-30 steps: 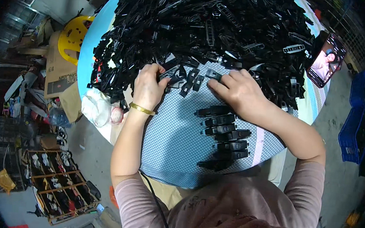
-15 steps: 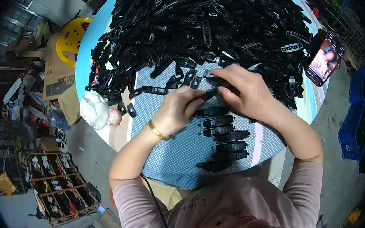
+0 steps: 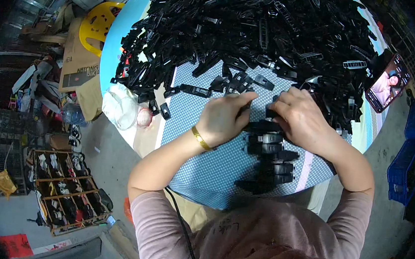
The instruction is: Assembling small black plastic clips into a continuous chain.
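Note:
My right hand [image 3: 299, 117] pinches a small black plastic part [image 3: 271, 112] at its fingertips, just above the near row. My left hand [image 3: 224, 118], with a gold-coloured bracelet at the wrist, is to the left of it, its fingers curled. Whatever those fingers hold is too dark to make out. Below and between both hands, a row of black plastic clip-like parts [image 3: 271, 149] lies side by side on the patterned cloth [image 3: 204, 166]. Beyond the hands a few loose parts [image 3: 239, 81] lie at the edge of a large heap of black parts [image 3: 242, 28].
A phone [image 3: 387, 87] with a lit screen leans at the table's right. White crumpled plastic [image 3: 119, 107] lies at its left edge. On the floor are blue crates [image 3: 403, 168], a partitioned rack [image 3: 69, 191], and a yellow plastic seat [image 3: 100, 25] by cardboard.
The view has shifted, so the table appears farther right. My hands have moved apart; my right hand has drawn back toward the row with a black part.

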Tool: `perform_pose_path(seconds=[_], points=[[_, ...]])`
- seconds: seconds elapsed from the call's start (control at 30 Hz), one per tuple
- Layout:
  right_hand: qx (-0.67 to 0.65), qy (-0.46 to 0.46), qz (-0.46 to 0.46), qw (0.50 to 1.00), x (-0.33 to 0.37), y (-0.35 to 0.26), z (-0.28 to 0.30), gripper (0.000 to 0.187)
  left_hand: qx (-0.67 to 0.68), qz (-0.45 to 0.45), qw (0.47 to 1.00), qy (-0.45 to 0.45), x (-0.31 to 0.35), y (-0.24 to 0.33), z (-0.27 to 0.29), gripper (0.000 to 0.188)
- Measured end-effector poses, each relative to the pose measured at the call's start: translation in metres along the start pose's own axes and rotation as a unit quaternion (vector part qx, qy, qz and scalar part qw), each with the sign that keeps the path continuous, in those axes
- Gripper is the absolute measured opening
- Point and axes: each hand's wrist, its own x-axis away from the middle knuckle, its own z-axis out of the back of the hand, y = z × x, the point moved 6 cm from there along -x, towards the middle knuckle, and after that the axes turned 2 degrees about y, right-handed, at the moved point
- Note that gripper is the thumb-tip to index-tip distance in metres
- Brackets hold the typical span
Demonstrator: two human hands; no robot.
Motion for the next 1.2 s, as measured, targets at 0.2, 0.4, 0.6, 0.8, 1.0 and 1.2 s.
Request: perform_pose_path(seconds=[0.2, 0.4, 0.6, 0.8, 1.0, 1.2], points=[[-0.143, -0.074, 0.027, 0.987, 0.008, -0.015, -0.011, 0.019, 0.114, 0.029, 0.993, 0.009, -0.001, -0.016, -0.002, 0.033], [-0.019, 0.017, 0.027, 0.999, -0.001, -0.009, 0.016, 0.024, -0.024, -0.048, 0.996, 0.077, 0.003, 0.001, 0.007, 0.024], [-0.028, 0.050, 0.008, 0.998, -0.002, 0.000, 0.008, 0.023, -0.022, -0.039, 0.997, 0.062, 0.002, 0.000, -0.001, 0.023], [-0.008, 0.042, 0.022, 0.999, 0.000, -0.005, 0.008, 0.022, 0.003, -0.061, 0.997, 0.053, 0.003, -0.002, 0.004, 0.023], [-0.048, 0.035, 0.050, 0.997, -0.006, -0.009, -0.007, 0.024, 0.022, -0.107, 0.994, 0.019, 0.001, 0.003, -0.004, 0.025], [-0.107, -0.113, 0.007, 0.988, -0.003, 0.003, -0.014, 0.023, -0.069, -0.124, 0.987, 0.071, 0.005, -0.009, 0.048, 0.039]])
